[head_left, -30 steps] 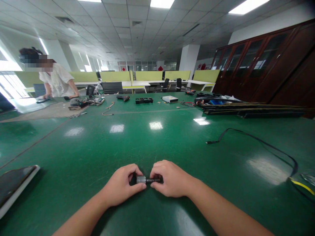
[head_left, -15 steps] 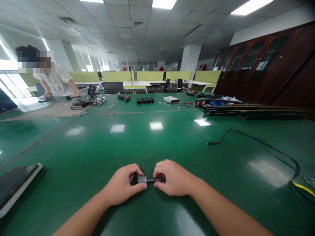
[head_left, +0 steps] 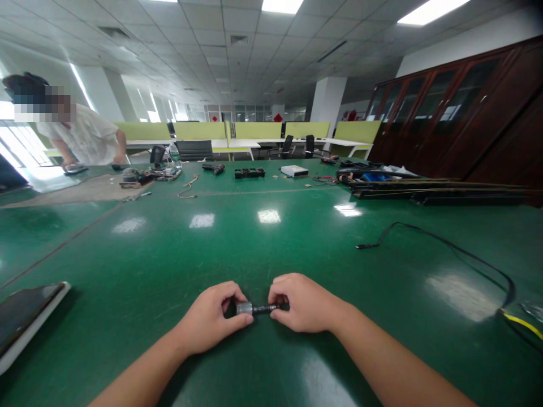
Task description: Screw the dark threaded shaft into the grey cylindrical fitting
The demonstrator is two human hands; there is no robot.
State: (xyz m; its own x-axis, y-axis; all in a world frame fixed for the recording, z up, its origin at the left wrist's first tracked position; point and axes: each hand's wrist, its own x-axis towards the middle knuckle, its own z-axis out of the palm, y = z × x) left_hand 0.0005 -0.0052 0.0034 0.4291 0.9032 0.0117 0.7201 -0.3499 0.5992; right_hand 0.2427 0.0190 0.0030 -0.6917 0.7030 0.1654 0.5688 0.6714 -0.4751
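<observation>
Well left of our left hand (head_left: pixel 216 317), a flat slab (head_left: pixel 27 311) lies on the table (head_left: pixel 254 249), out of its way. That hand's grip is closed around a metal cylinder (head_left: pixel 245 308), seemingly to steady it. Rightward, a dark rod (head_left: pixel 263 309) runs from it into the pinching grip of our right hand (head_left: pixel 303 303), fingertips almost together, likely because that end is slim. Well right of both grips, a black cable (head_left: pixel 510 292) curves.

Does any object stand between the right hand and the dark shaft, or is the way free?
Nothing visible stands between them: the right hand meets the right end of the dark shaft. At the other end, the left hand holds the grey cylinder.
</observation>
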